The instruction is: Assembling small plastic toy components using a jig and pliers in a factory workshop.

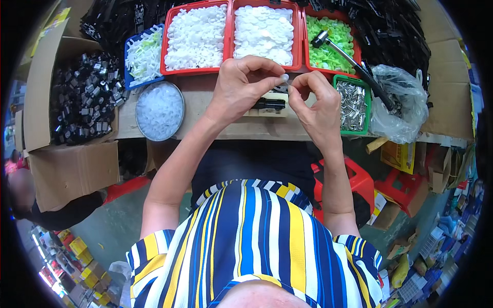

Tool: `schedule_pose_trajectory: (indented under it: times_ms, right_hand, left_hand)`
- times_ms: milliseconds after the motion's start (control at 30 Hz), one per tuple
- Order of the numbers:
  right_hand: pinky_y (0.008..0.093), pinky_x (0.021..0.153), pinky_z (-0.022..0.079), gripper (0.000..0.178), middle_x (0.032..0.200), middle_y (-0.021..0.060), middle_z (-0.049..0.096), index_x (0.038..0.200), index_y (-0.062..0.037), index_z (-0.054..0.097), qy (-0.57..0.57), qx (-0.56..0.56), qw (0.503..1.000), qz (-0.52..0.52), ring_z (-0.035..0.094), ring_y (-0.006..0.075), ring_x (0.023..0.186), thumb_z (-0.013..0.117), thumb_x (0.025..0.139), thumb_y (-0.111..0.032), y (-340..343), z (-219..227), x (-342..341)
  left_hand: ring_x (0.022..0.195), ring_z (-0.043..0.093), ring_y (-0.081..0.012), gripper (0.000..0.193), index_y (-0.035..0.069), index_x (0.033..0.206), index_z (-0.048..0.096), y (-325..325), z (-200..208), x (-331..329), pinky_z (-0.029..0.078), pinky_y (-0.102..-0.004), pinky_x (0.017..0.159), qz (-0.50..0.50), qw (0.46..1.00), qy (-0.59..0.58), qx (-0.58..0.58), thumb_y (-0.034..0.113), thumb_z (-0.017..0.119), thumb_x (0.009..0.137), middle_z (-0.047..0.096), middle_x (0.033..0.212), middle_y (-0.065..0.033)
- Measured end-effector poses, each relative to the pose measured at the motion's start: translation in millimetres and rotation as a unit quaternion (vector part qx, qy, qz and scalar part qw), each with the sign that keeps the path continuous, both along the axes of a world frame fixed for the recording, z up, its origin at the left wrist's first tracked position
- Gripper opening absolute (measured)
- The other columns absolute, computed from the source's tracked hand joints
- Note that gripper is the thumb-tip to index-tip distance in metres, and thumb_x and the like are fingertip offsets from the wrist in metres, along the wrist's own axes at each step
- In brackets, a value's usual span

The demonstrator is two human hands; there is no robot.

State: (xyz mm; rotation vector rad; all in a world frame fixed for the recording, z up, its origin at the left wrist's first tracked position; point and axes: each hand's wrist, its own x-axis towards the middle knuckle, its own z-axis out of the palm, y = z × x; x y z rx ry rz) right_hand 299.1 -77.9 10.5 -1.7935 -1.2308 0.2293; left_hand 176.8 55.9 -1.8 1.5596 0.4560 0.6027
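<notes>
My left hand [236,88] pinches a small white plastic piece [285,78] between thumb and forefinger, above the middle of the bench. Close beside it, my right hand [319,100] has thumb and forefinger drawn together; whatever is between them is too small to make out. Below the fingertips, a black part [269,103] lies on a cream-coloured block [267,112], partly covered from view by my left hand. Past the hands stand red trays of white plastic pieces [263,33] and smaller white pieces [196,38].
At left are a round bowl of translucent pieces [159,111], a blue tray [128,66] and a carton of dark parts [84,102]. At right, a hammer [354,64] rests across a red tray of green pieces [328,33], near a green tray of metal parts [353,105] and a plastic bag [398,118].
</notes>
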Motion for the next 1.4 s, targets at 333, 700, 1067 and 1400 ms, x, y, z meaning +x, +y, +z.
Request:
schedule_pose_trajectory:
  times_ms: [333,700,1067,1400]
  right_hand:
    - [0.0321,0.062,0.049,0.009,0.08,0.0108,0.062,0.084,0.0028,0.06,0.033,-0.015,0.999,-0.007,0.062,0.0197,0.066,0.068,0.081,-0.001,5,-1,-9]
    - [0.0266,0.07,0.041,0.011,0.08,0.002,0.062,0.087,-0.0004,0.063,0.121,-0.07,0.986,0.091,0.055,0.0104,0.074,0.069,0.085,-0.01,-1,6,9]
    - [0.0308,0.067,0.051,0.01,0.082,0.0102,0.065,0.087,0.0029,0.064,0.073,-0.058,0.988,0.126,0.065,0.0184,0.074,0.071,0.082,-0.003,-1,16,10]
    - [0.0301,0.063,0.05,0.012,0.082,0.01,0.066,0.086,0.0022,0.065,0.0,0.082,0.995,0.048,0.064,0.0191,0.069,0.075,0.078,0.004,1,-3,-23]
  left_hand:
    - [0.083,0.065,-0.0277,0.021,0.001,0.09,0.07,-6,4,-8,0.055,-0.0356,0.071,0.069,0.865,-0.058,0.494,-0.006,0.076,0.071,0.069,0.085,-0.0114]
    - [0.085,0.064,-0.0146,0.011,-0.002,0.095,0.071,-5,-1,-28,0.05,-0.0275,0.071,-0.006,0.985,-0.004,0.171,0.004,0.071,0.087,0.069,0.095,-0.0087]
    - [0.077,0.056,-0.0085,0.013,0.0,0.097,0.068,-15,-7,-35,0.043,-0.0226,0.067,-0.055,0.995,0.035,-0.082,0.013,0.067,0.093,0.065,0.088,-0.002]
    - [0.076,0.056,-0.006,0.012,0.002,0.102,0.067,-34,-21,-36,0.045,-0.0203,0.068,0.018,0.957,-0.067,-0.283,0.012,0.065,0.095,0.065,0.088,-0.0018]
